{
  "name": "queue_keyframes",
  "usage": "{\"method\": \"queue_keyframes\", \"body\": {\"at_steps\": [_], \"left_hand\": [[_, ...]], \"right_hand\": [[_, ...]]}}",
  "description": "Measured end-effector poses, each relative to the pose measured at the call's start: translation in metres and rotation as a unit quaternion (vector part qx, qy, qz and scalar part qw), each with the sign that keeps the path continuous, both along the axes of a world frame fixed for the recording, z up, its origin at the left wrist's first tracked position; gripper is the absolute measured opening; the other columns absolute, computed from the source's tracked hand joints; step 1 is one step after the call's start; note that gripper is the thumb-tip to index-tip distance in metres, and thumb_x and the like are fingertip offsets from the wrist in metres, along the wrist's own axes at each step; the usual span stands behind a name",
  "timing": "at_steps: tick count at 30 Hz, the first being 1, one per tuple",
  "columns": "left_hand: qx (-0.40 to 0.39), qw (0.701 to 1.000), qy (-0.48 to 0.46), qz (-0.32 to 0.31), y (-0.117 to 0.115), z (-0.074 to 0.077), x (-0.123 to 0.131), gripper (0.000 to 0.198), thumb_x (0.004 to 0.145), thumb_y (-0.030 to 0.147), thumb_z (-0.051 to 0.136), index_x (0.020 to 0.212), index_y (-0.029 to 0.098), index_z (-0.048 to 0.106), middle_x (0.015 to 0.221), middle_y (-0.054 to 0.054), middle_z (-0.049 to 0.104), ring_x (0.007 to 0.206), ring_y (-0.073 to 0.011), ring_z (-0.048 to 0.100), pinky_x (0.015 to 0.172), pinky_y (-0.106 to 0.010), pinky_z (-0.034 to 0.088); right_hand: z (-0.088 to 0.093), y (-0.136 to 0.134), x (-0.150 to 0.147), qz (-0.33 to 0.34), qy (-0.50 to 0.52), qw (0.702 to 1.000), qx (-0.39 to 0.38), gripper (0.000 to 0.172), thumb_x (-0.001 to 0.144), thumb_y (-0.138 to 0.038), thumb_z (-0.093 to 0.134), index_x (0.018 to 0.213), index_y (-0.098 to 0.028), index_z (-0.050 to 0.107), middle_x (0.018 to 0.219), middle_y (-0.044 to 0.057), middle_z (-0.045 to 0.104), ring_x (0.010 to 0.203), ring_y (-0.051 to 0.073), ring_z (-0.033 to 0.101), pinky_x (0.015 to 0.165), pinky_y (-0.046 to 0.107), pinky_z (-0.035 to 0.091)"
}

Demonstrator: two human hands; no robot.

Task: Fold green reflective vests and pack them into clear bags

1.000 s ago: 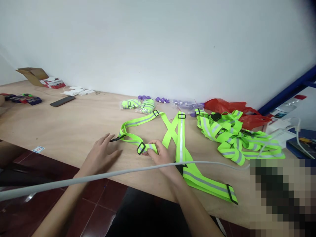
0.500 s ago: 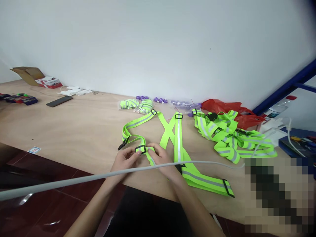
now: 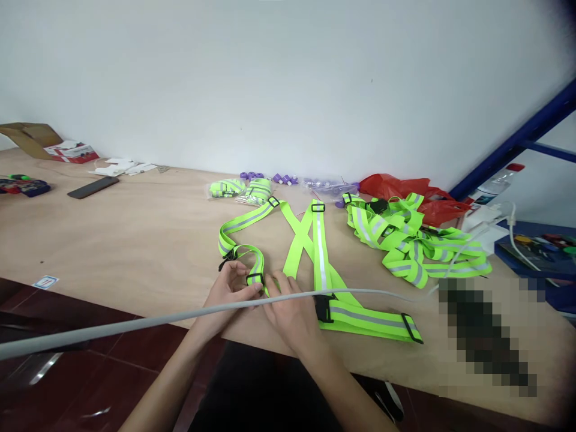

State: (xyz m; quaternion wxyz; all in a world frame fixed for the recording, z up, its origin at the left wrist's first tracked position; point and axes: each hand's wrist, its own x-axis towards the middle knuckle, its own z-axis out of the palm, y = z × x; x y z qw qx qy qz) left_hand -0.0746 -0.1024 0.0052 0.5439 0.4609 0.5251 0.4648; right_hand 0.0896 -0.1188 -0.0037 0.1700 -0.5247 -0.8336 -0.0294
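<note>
A neon-green reflective vest (image 3: 321,252) made of straps lies on the table, its straps crossing in an X. My left hand (image 3: 224,297) is closed at the near left strap, thumb and fingers beside its black slide adjuster (image 3: 255,279). Just right of that adjuster my right hand (image 3: 290,309) has its fingers bent over the strap's end, which they mostly hide. Above my left fingers sits a black buckle piece (image 3: 228,258). Another black buckle (image 3: 323,308) joins the waist strap (image 3: 369,319) right of my right hand.
A grey cable (image 3: 180,317) crosses in front of my wrists. To the right lies a heap of green reflective straps (image 3: 416,252) beside a red plastic bag (image 3: 396,187). Bagged straps (image 3: 257,191) and purple pieces (image 3: 285,179) lie near the wall. A dark phone (image 3: 93,187) rests at left.
My right hand has turned palm-down, fingers curling over the strap end. The slide adjuster now stands more upright to my left thumb's right. The whole view has shifted slightly.
</note>
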Motion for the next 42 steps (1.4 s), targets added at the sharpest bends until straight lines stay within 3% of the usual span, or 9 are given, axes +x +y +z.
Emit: {"method": "queue_keyframes", "body": {"at_steps": [4, 8, 13, 17, 23, 29, 35, 39, 42], "left_hand": [[0.042, 0.996, 0.079, 0.007, 0.003, -0.004, 0.007, 0.051, 0.071, 0.044, 0.080, 0.102, 0.024, 0.044, 0.101, -0.002, 0.060, 0.066, -0.0135, 0.063, 0.055, -0.026, 0.054], [0.096, 0.983, 0.158, 0.014, 0.003, -0.007, 0.002, 0.038, 0.075, 0.035, 0.072, 0.103, 0.024, 0.049, 0.105, -0.005, 0.064, 0.087, -0.0209, 0.067, 0.076, -0.033, 0.055], [0.137, 0.939, 0.315, 0.019, -0.003, -0.009, -0.008, 0.039, 0.077, 0.025, 0.061, 0.115, 0.024, 0.053, 0.098, -0.005, 0.067, 0.078, -0.0227, 0.065, 0.071, -0.035, 0.051], [0.151, 0.928, 0.339, 0.024, -0.006, -0.013, -0.014, 0.036, 0.078, 0.022, 0.058, 0.113, 0.023, 0.057, 0.094, -0.005, 0.069, 0.078, -0.0237, 0.067, 0.072, -0.035, 0.051], [0.080, 0.979, 0.182, 0.049, -0.004, -0.012, -0.029, 0.034, 0.083, 0.040, 0.067, 0.111, 0.020, 0.067, 0.111, -0.009, 0.075, 0.103, -0.0301, 0.070, 0.088, -0.039, 0.055], [-0.016, 0.998, 0.009, 0.056, -0.009, 0.004, -0.035, 0.042, 0.074, 0.055, 0.081, 0.087, 0.015, 0.078, 0.094, -0.011, 0.077, 0.090, -0.0292, 0.071, 0.078, -0.036, 0.059], [-0.094, 0.969, -0.200, 0.112, -0.011, 0.018, -0.033, 0.035, 0.066, 0.035, 0.093, 0.085, 0.013, 0.074, 0.077, -0.006, 0.072, 0.068, -0.0175, 0.068, 0.059, -0.025, 0.059], [-0.150, 0.924, -0.318, 0.148, -0.011, 0.023, -0.031, 0.007, 0.087, 0.019, 0.074, 0.085, 0.016, 0.068, 0.062, -0.001, 0.063, 0.064, -0.0164, 0.067, 0.061, -0.027, 0.062], [-0.165, 0.899, -0.384, 0.129, -0.014, 0.021, -0.030, 0.019, 0.099, 0.022, 0.057, 0.083, 0.017, 0.063, 0.054, 0.004, 0.051, 0.052, -0.0110, 0.058, 0.065, -0.029, 0.063]], "right_hand": [[-0.004, -0.001, -0.004, 0.003, -0.005, 1.000, 0.003, 0.029, 0.096, -0.022, 0.053, 0.119, -0.014, 0.068, 0.111, 0.015, 0.070, 0.088, 0.027, 0.063, 0.070, 0.040, 0.049], [-0.012, -0.004, -0.005, 0.000, 0.014, 1.000, 0.000, 0.043, 0.093, -0.025, 0.055, 0.133, -0.011, 0.061, 0.117, 0.016, 0.070, 0.094, 0.029, 0.061, 0.074, 0.044, 0.049], [-0.016, -0.005, -0.003, 0.003, 0.038, 0.999, -0.006, 0.044, 0.091, -0.024, 0.055, 0.132, -0.012, 0.061, 0.123, 0.015, 0.068, 0.101, 0.030, 0.059, 0.080, 0.045, 0.048], [-0.015, -0.005, -0.002, 0.003, 0.039, 0.999, -0.019, 0.036, 0.090, -0.023, 0.056, 0.123, -0.015, 0.066, 0.114, 0.012, 0.070, 0.099, 0.029, 0.059, 0.079, 0.044, 0.047], [-0.016, -0.005, 0.000, -0.002, 0.044, 0.999, -0.011, 0.033, 0.091, -0.023, 0.056, 0.121, -0.017, 0.067, 0.112, 0.012, 0.070, 0.097, 0.028, 0.059, 0.079, 0.041, 0.044], [-0.017, -0.006, -0.002, -0.011, 0.037, 0.999, 0.002, 0.029, 0.091, -0.022, 0.057, 0.117, -0.016, 0.067, 0.111, 0.011, 0.070, 0.094, 0.027, 0.059, 0.075, 0.041, 0.041], [-0.017, -0.006, 0.003, -0.028, 0.102, 0.994, 0.001, 0.018, 0.088, -0.019, 0.060, 0.106, -0.020, 0.064, 0.097, 0.005, 0.070, 0.089, 0.025, 0.059, 0.074, 0.038, 0.039], [-0.020, -0.006, 0.008, -0.032, 0.130, 0.991, 0.017, 0.012, 0.090, -0.019, 0.059, 0.101, -0.021, 0.062, 0.087, 0.003, 0.068, 0.080, 0.023, 0.059, 0.067, 0.034, 0.037], [-0.021, -0.007, 0.009, -0.024, 0.112, 0.993, 0.036, 0.008, 0.092, -0.019, 0.059, 0.098, -0.021, 0.063, 0.086, 0.003, 0.068, 0.079, 0.022, 0.059, 0.067, 0.034, 0.036]]}}
